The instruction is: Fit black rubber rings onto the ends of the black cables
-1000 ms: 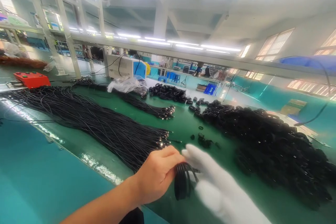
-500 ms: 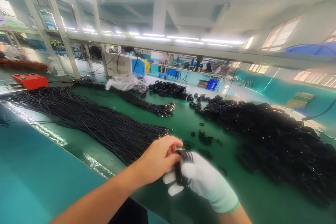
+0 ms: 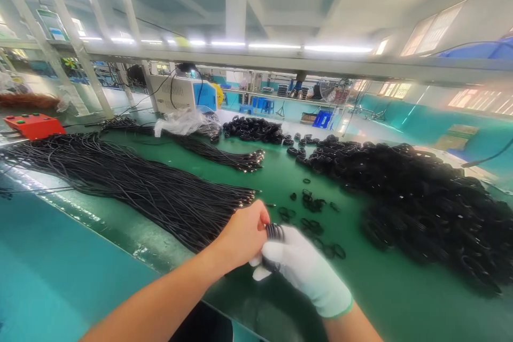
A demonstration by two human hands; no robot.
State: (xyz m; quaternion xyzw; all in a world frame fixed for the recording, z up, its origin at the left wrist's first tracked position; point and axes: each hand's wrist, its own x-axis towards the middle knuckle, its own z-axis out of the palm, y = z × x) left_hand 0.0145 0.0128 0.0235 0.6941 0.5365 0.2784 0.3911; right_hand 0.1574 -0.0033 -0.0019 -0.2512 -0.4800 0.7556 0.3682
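Large cable bundle (image 3: 152, 187), with a black coil (image 3: 275, 231) held near its metal-tipped end

The green table (image 3: 385, 299) carries the large cable bundle, whose many thin black cables lie roughly parallel and close together. To the right of the bundle spreads a broad heap of black coils (image 3: 420, 187), piled untidily. Beyond the bundle stands a white-and-blue machine (image 3: 176, 93), and between the two lies a shorter cable bundle (image 3: 224, 156) with metal tips. A red box (image 3: 34, 125) with green buttons sits by the large bundle's far left end.

The two hands meet just beside the large bundle's right end. The right hand (image 3: 300, 264), in a white glove, is wrapped around the black coil; the bare left hand (image 3: 242, 230) is curled narrow against it, though its fingertips are hidden and I cannot tell what they grip.

The coil is smooth and slightly glossy, with several neat turns side by side. It stands on edge, rounded tops upward: the ring's long axis is near upright, its turns ranged roughly sideways. The central opening is covered.

Small black loops (image 3: 315, 203) lie right of the bundle's tips.
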